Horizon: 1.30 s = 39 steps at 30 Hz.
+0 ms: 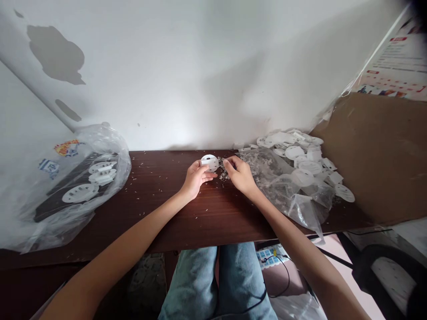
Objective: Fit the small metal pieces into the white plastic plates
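Note:
A round white plastic disc (211,162) with small slots is held up over the table by my left hand (194,178), its thumb across the lower left of the disc. Just right of the disc is my right hand (239,173), thumb and forefinger brought together; whatever may be between the fingertips is too small to make out. Beneath and between the hands lies a little heap of tiny metal pieces (224,174) on the dark table.
A clear plastic bag (125,164) at the left contains several white discs (80,193). To the right, many white parts (295,152) are piled by a plastic bag (280,182) and a cardboard panel (383,155). Loose bits dot the brown tabletop (187,226). A power strip (271,256) lies below.

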{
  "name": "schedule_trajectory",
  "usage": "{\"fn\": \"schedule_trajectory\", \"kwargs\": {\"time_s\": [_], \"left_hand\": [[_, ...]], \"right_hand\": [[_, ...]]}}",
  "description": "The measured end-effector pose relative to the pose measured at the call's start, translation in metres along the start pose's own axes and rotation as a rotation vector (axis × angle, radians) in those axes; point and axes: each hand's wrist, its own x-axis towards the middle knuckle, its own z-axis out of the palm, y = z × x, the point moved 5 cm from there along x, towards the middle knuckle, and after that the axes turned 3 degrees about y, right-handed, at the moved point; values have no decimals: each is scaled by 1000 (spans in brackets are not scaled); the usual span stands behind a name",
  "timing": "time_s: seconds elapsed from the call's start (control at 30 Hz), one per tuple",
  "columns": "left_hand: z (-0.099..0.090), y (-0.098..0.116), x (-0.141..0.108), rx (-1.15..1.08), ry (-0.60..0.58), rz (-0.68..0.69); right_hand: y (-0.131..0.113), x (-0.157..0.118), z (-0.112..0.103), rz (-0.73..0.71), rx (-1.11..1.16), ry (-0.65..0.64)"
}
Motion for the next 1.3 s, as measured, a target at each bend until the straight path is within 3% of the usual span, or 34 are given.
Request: {"fn": "schedule_trajectory", "kwargs": {"time_s": [0.2, 0.63, 0.73, 0.87, 0.93, 1.07, 1.2, 1.3], "left_hand": [[2, 1, -1, -10, -62, -5], [-2, -1, -3, 83, -116, 67], [-4, 10, -6, 364, -101, 216], [1, 35, -17, 830, -73, 658], [5, 40, -22, 963, -110, 811], [7, 43, -25, 1105, -151, 909], [10, 42, -27, 1086, -173, 949], [9, 41, -28, 1050, -121, 938]], "right_hand": [[6, 2, 8, 14, 214, -77], [18, 4, 16, -64, 114, -110], [26, 6, 18, 3, 133, -112], [31, 5, 22, 249, 396, -154], [26, 2, 24, 352, 583, -210], [9, -3, 23, 357, 732, -275], [7, -4, 21, 319, 648, -269], [9, -3, 21, 296, 598, -254]]}}
